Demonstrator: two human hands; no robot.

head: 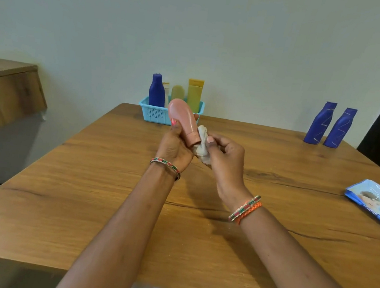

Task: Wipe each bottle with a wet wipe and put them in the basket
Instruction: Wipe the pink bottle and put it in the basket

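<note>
My left hand (175, 145) grips a pink bottle (182, 119), held above the table with its cap end pointing down toward me. My right hand (224, 158) holds a crumpled white wet wipe (203, 143) pressed against the bottle's cap. Behind the bottle, at the table's far edge, a light blue basket (154, 113) holds a dark blue bottle (157, 90), a white one, a small yellowish one and a tall yellow tube (194, 94). Two more dark blue bottles (320, 122) (340, 127) stand on the table at the far right.
A blue pack of wet wipes (376, 202) lies at the table's right edge. The wooden table (82, 190) stands against a pale wall. A wooden shelf (4, 90) juts out on the left, and a dark door frame is at the far right.
</note>
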